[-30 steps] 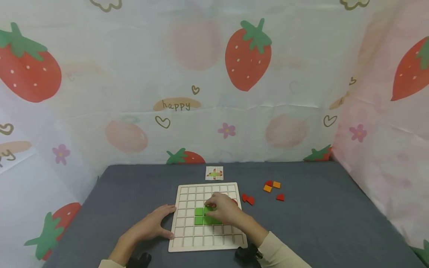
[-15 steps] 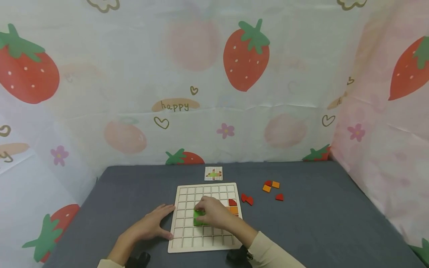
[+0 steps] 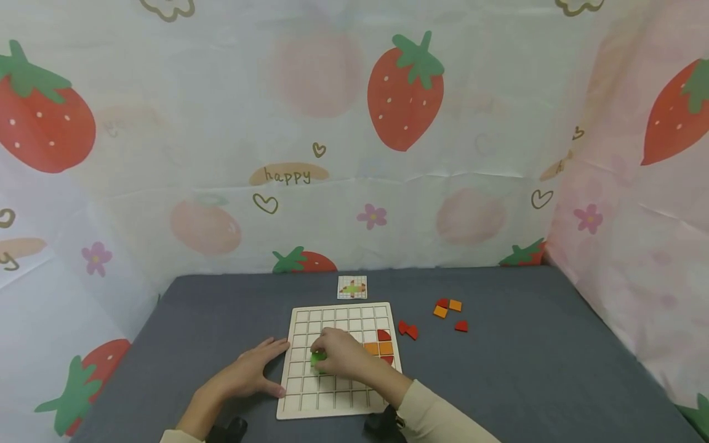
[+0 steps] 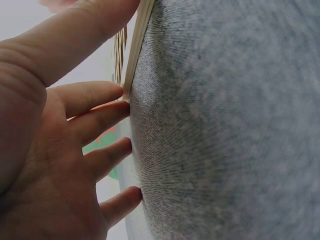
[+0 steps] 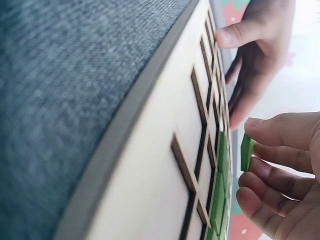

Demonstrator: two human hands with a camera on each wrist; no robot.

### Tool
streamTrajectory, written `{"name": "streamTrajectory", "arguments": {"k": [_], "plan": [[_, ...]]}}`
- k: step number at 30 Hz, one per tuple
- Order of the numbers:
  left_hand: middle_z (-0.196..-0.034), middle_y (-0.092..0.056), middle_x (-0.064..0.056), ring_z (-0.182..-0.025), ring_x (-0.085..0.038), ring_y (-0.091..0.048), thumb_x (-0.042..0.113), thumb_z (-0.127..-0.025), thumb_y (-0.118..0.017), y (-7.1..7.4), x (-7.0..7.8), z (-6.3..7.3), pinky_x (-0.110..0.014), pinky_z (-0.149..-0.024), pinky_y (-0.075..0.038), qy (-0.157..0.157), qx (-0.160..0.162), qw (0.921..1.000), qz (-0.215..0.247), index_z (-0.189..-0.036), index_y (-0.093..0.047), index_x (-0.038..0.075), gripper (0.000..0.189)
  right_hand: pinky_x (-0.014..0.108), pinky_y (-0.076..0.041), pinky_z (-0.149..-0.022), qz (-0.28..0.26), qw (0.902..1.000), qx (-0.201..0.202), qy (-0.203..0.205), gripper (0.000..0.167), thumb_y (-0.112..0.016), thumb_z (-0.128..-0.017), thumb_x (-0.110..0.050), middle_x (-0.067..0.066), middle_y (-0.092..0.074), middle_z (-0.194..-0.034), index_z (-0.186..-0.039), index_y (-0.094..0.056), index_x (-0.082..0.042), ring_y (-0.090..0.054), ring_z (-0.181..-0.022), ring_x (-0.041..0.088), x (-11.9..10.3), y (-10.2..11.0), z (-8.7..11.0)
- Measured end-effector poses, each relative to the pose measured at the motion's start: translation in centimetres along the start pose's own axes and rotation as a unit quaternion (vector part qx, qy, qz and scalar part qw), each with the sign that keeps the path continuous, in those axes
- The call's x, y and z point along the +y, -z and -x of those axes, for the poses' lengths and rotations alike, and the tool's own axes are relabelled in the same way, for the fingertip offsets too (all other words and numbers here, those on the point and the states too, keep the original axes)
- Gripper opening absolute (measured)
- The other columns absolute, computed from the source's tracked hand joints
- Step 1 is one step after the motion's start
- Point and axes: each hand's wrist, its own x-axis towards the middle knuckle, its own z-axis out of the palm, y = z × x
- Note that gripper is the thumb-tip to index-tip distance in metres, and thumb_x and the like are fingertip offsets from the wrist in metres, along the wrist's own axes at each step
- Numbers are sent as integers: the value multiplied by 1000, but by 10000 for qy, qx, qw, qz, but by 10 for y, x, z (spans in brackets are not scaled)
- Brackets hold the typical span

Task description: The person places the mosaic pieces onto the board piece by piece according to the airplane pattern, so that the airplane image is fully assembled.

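Note:
A light wooden grid board (image 3: 310,403) lies on the dark grey table. Thumb and fingers of my right hand (image 3: 346,355) pinch a small green square tile (image 5: 246,152), held just above the board in the right wrist view. Several green tiles (image 5: 217,205) sit in the grid beneath that hand, mostly hidden by it in the head view. My left hand (image 3: 246,372) rests at the board's left edge, thumb and fingertips touching it with the fingers spread. On the board's right side lie orange square tiles (image 3: 386,348) and red quarter-round tiles (image 3: 384,335).
Beyond the board lies a small pattern card (image 3: 352,287). To the right are loose red pieces (image 3: 408,330), orange squares (image 3: 455,305) and another red piece (image 3: 461,326). A strawberry-print cloth (image 3: 332,135) hangs behind the table (image 3: 526,369).
My right hand has moved left over the green tiles, uncovering orange and red tiles on the board's right side. My left hand has stayed at the board's edge.

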Motion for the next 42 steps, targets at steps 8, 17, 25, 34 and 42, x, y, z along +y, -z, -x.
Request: {"name": "streamTrajectory", "arguments": {"k": [8, 17, 25, 34, 42], "plan": [[-151, -41, -21, -143, -50, -25, 38, -65, -86, 1, 2, 0, -74, -103, -23, 64, -33, 10000, -10, -145, -43, 0, 98, 16, -44, -68, 344, 9992, -146, 120, 21, -76, -82, -18, -4, -65, -92, -103, -76, -11, -51, -76, 2, -2, -9, -8], [-151, -41, -21, -143, -50, -26, 37, -65, -87, 1, 2, 0, -74, -104, -23, 111, -19, 9999, 26, -145, -43, 2, 98, 17, -37, -64, 768, 9969, -106, 137, 17, -77, -80, -21, -7, -62, -83, -95, -77, -16, -45, -74, 4, -6, -11, -10], [-152, -40, -21, -143, -50, -26, 38, -64, -87, 0, 2, 0, -73, -105, -23, 146, 12, 9999, 8, -145, -44, 2, 98, 16, -36, -63, 1025, 9945, -31, 206, 15, -76, -80, -21, -8, -63, -85, -94, -78, -17, -44, -74, 4, -6, -16, -11], [-152, -41, -21, -143, -49, -26, 38, -64, -87, 0, 2, -1, -72, -106, -24, 146, 33, 9999, 19, -144, -44, 0, 99, 16, -38, -65, 1069, 9937, 8, 332, 15, -77, -79, -20, -6, -65, -86, -93, -79, -16, -47, -75, 4, -7, -17, -10], [-151, -41, -21, -143, -49, -26, 37, -64, -87, -1, -1, 0, -71, -106, -24, 106, 66, 9999, 6, -143, -45, 0, 97, 16, -37, -65, 1039, 9940, 2, 345, 13, -77, -79, -20, -7, -64, -85, -92, -79, -17, -46, -75, 4, -8, -18, -11]]}}
